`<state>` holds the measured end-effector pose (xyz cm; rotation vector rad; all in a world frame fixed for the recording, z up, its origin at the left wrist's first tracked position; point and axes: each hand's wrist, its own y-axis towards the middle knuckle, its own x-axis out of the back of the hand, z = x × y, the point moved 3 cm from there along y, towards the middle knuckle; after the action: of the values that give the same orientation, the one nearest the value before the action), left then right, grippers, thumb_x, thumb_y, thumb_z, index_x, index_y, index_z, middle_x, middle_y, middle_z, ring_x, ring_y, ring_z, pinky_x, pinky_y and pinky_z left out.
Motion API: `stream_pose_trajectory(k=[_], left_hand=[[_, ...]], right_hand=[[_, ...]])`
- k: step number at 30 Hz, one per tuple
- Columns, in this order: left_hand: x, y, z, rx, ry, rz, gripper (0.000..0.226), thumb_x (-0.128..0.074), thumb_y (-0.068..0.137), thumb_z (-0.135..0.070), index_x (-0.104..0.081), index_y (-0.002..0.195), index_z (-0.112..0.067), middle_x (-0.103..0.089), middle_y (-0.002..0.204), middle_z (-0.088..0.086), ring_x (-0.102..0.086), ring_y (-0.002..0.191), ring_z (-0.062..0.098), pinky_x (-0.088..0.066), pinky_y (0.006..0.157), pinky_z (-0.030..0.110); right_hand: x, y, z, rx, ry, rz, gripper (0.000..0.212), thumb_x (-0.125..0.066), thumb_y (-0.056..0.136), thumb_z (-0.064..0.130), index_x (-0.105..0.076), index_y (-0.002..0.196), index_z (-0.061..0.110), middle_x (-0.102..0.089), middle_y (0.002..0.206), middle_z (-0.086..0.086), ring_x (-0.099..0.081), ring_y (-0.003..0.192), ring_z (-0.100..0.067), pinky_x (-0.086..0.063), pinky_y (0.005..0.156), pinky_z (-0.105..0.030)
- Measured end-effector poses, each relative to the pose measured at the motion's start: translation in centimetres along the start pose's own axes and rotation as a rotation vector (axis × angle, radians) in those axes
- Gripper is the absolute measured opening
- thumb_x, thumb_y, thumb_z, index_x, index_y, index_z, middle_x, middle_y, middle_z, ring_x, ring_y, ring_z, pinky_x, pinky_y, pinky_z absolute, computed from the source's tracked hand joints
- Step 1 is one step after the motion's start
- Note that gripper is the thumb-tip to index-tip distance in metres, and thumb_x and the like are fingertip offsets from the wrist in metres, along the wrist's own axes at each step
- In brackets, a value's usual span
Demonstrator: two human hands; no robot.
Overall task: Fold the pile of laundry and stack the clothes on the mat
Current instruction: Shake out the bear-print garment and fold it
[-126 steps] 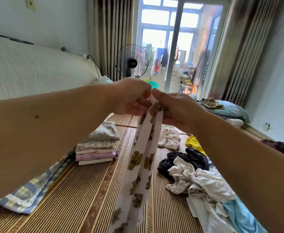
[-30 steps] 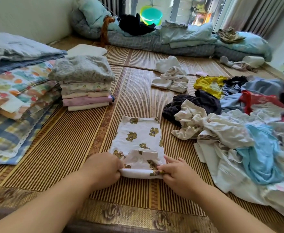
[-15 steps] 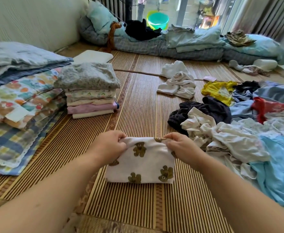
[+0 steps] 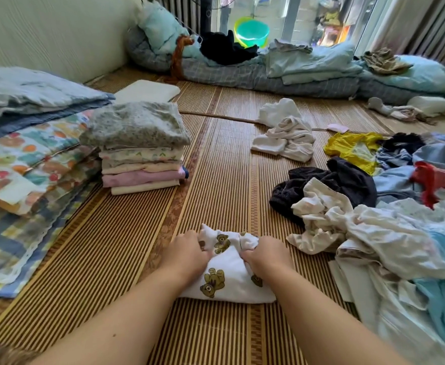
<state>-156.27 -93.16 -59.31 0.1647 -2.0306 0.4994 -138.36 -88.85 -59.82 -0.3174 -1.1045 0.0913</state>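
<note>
A white garment with brown bear prints (image 4: 222, 275) lies folded into a small packet on the striped bamboo mat (image 4: 126, 259), right in front of me. My left hand (image 4: 187, 252) grips its far left edge, and my right hand (image 4: 264, 255) bunches its far right edge. A stack of folded clothes (image 4: 139, 148), grey on top and pink and cream below, stands on the mat to the far left. The unfolded laundry pile (image 4: 374, 227), with white, black, light blue, red and yellow pieces, spreads along the right side.
Folded quilts and a checked blanket (image 4: 18, 164) lie at the left. Loose white clothes (image 4: 284, 135) lie mid-mat farther off. Rolled bedding (image 4: 282, 67) and a green basin (image 4: 251, 31) line the far end by the window. A flat white pad (image 4: 147, 90) lies behind the stack.
The bear-print garment went from held up in the air, to laid flat and folded over. Now both hands clutch its far edge, and the packet is smaller and nearer to me.
</note>
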Motion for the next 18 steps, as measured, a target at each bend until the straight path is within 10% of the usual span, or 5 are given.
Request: stream_pose_trajectory(k=[5,8,10,14,18], left_hand=[[0.5,-1.7,0.7,-0.063,-0.471,-0.05,0.041,-0.056,0.095,-0.027,-0.029,0.126,-0.026,-0.063,0.083,0.001,-0.06,0.065,0.014,-0.047,0.051,0.027],[0.7,-2.5,1.8,-0.155,-0.514,0.039,0.072,-0.058,0.093,-0.02,-0.016,0.142,-0.052,-0.056,0.114,-0.01,-0.059,0.091,0.006,-0.046,0.072,0.019],[0.7,-2.8,2.3,-0.203,-0.517,0.14,0.059,-0.057,0.093,-0.018,-0.037,0.129,-0.062,-0.049,0.115,-0.021,-0.055,0.101,0.006,-0.044,0.081,0.022],[1.8,-2.9,3.9,-0.164,-0.569,0.187,0.05,-0.046,0.09,0.003,-0.07,0.092,-0.041,-0.064,0.112,-0.015,-0.058,0.107,0.003,-0.047,0.089,0.022],[8.2,-0.9,4.2,-0.295,-0.694,0.0,0.038,-0.054,0.096,-0.01,-0.07,0.107,-0.043,-0.068,0.113,-0.012,-0.065,0.102,0.009,-0.056,0.089,0.037]], right_hand=[[0.5,-1.6,-1.0,0.092,0.504,-0.013,0.041,-0.059,0.093,0.037,-0.048,0.127,0.016,-0.058,0.098,0.007,-0.057,0.086,-0.009,-0.05,0.075,-0.033],[0.2,-3.3,-1.8,0.217,0.467,0.179,0.072,-0.063,0.091,0.035,-0.022,0.149,0.023,-0.038,0.143,-0.006,-0.053,0.104,-0.011,-0.047,0.089,-0.032],[-0.2,-4.6,-1.8,0.353,0.352,0.283,0.083,-0.065,0.089,0.026,-0.008,0.143,0.05,-0.049,0.134,-0.007,-0.061,0.09,-0.012,-0.053,0.081,-0.029],[-0.3,-5.2,0.4,0.442,0.251,0.318,0.037,-0.063,0.091,0.02,-0.06,0.119,0.045,-0.059,0.113,0.012,-0.061,0.089,-0.001,-0.056,0.084,-0.025],[2.8,-4.1,5.8,0.454,0.407,0.289,0.051,-0.064,0.09,0.017,-0.051,0.135,0.037,-0.057,0.115,0.011,-0.064,0.094,-0.009,-0.059,0.079,-0.03]])
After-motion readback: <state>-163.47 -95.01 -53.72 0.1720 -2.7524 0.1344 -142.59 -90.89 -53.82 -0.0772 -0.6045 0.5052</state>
